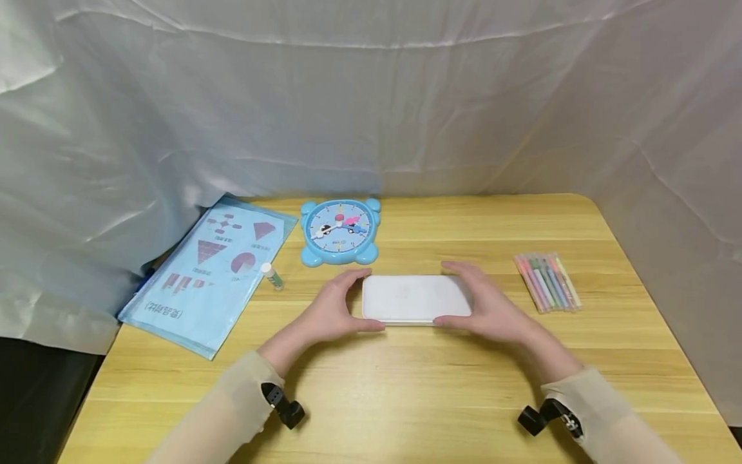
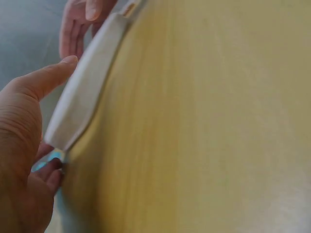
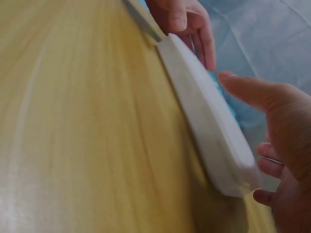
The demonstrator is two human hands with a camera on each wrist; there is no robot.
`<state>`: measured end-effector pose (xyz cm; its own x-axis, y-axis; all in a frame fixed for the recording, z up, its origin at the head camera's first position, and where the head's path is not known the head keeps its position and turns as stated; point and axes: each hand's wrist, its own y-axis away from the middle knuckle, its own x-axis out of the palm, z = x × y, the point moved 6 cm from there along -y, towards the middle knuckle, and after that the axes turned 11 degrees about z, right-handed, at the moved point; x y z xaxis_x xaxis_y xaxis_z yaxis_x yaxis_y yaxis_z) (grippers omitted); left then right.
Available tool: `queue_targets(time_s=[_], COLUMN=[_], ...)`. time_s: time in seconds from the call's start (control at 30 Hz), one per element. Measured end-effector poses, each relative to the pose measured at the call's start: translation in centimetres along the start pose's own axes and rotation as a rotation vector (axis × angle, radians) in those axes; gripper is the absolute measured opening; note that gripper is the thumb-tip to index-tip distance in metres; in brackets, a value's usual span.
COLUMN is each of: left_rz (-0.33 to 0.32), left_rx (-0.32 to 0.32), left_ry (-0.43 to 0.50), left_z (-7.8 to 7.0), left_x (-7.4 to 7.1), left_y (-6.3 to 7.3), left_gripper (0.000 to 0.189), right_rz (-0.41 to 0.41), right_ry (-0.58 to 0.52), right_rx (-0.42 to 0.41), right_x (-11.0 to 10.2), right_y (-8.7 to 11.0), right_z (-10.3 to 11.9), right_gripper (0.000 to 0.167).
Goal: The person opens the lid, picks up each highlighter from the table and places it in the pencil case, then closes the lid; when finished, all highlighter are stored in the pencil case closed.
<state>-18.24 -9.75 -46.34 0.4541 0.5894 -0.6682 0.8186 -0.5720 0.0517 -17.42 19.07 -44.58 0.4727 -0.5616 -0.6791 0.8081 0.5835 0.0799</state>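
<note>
A flat white box with rounded corners lies lengthwise between both hands near the middle of the table. My left hand curves round its left end, thumb along the front edge and fingers at the back corner. Round the right end curves my right hand, its thumb at the front edge and its fingers by the back edge. In the left wrist view the thumb tip meets the edge of the box. The right wrist view shows the thumb tip close beside the box; whether it touches is hard to tell.
A blue toy clock lies behind the box. To the left are a glue stick and a light-blue printed folder. A clear pack of coloured pens sits at the right. Grey cloth hangs behind the wooden table.
</note>
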Motion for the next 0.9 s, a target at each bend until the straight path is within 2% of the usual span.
queue_targets(time_s=[0.13,0.27,0.5,0.73,0.9], left_rz=[0.026,0.019,-0.010,-0.005,-0.018], left_rx=[-0.027,-0.034,-0.038,-0.075,-0.077], left_ry=[0.001,0.005,0.005,-0.016,-0.029], left_z=[0.5,0.7,1.1,1.3,1.2], left_x=[0.8,1.3,1.7,1.8,1.8], left_y=[0.0,0.0,0.0,0.0,-0.1], left_gripper=[0.115,0.115,0.113,0.108,0.108], right_rz=[0.007,0.006,-0.012,-0.052,-0.078], right_ry=[0.054,0.097,0.156,0.191,0.243], right_rx=[-0.031,-0.055,-0.057,-0.060,-0.078], right_x=[0.7,1.1,1.6,1.8,1.8], right_y=[-0.2,-0.3,-0.6,-0.6,-0.7], right_z=[-0.3,-0.5,-0.9,-1.2,-1.4], right_gripper=[0.114,0.116,0.114,0.112,0.109])
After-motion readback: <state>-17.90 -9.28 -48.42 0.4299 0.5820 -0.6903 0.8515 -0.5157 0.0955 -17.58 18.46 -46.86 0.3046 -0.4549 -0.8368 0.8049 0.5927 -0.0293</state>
